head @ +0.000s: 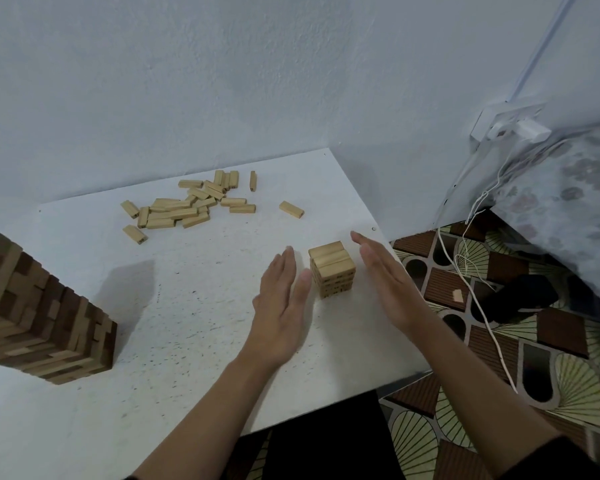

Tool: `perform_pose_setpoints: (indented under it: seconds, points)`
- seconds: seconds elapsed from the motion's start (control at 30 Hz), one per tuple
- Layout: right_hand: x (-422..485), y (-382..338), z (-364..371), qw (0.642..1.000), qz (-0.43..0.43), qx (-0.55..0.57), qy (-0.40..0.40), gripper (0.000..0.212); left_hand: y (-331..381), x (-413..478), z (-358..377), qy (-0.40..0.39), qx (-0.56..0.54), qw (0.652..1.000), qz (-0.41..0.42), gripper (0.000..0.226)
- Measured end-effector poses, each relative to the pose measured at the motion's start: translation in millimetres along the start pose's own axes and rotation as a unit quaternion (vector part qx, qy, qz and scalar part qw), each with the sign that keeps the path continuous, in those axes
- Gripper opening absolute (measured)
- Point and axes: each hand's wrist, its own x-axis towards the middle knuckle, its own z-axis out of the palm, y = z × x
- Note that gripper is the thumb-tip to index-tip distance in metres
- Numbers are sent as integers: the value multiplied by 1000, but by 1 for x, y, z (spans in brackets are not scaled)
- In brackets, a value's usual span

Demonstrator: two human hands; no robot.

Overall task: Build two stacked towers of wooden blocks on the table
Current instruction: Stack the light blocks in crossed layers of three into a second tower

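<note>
A short tower of pale wooden blocks (pixel 333 270) stands near the right edge of the white table (pixel 187 306). My left hand (pixel 283 303) is flat with straight fingers just left of it, a small gap between. My right hand (pixel 385 278) is flat on the tower's right side, also a little apart. Neither hand holds a block. A taller tower of mixed light and dark blocks (pixel 39 313) stands at the table's left edge, partly cut off by the frame. A loose pile of blocks (pixel 184 206) lies at the back of the table.
A single block (pixel 291 209) lies apart from the pile, behind the short tower. The table's right edge runs close to my right hand. Beyond it are a patterned floor (pixel 499 341), white cables (pixel 471 271) and a dark object (pixel 520 299). A wall stands behind the table.
</note>
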Motion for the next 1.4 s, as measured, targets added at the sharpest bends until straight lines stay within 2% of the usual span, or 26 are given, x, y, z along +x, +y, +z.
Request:
perform_pose_setpoints:
  seconds: [0.1,0.2,0.37,0.5,0.6,0.7,0.87,1.0,1.13,1.27,1.4]
  points:
    - [-3,0,8,999,11,30,-5,61,0,-6,10,-16,1,1000,0,58]
    - [-3,4,11,999,10,29,-17,63,-6,-6,15,-22,68,997,36,67]
    - [0,15,14,999,21,27,-25,64,-8,-2,17,-32,96,993,55,70]
    - [1,16,14,999,21,24,-31,63,-16,0,16,-57,124,985,106,86]
    - [2,16,15,999,18,21,-33,62,-22,3,17,-55,149,977,144,85]
    - [2,18,15,999,17,24,-31,62,-18,2,16,-58,130,983,116,86]
    - [2,18,15,999,15,28,-30,61,-8,0,13,-67,122,986,91,69]
    - [0,15,12,999,7,42,-22,60,-13,0,14,-63,109,988,89,77]
    - [1,10,9,998,-6,51,23,55,-8,-4,10,-51,73,994,65,57]
    - [2,4,7,997,-25,28,61,41,-12,-4,3,-29,38,998,50,59]
    - [6,-2,6,996,-23,35,82,37,-17,1,-4,2,8,999,41,62]
